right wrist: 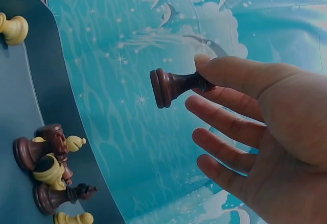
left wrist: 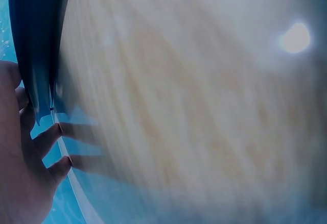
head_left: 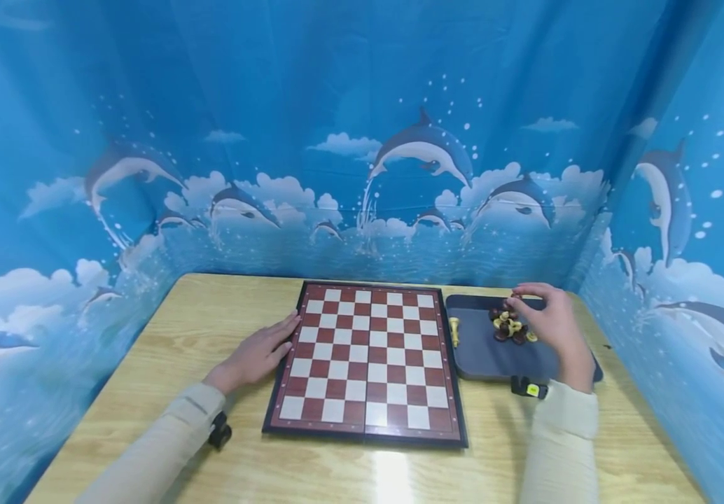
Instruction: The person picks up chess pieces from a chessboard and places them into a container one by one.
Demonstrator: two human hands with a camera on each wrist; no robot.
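My right hand [head_left: 557, 323] is raised over a grey tray [head_left: 484, 357]. In the right wrist view, its thumb and index finger pinch a dark brown chess piece [right wrist: 173, 85] by the top, base pointing away; the head of the piece is hidden in the grip, and the other fingers are spread. Beneath the hand lies a heap of dark and cream chess pieces [head_left: 502, 334]. My left hand [head_left: 258, 353] rests at the left edge of a brown-and-white chessboard [head_left: 321, 388], fingers extended onto its rim. That board lies flat and unfolded, with bare squares.
One cream chess piece [head_left: 454, 332] lies apart by the tray's left wall. The tray sits right beside the board on a wooden table [head_left: 211, 315]. A blue dolphin-print curtain [head_left: 311, 91] encloses the table's back and sides.
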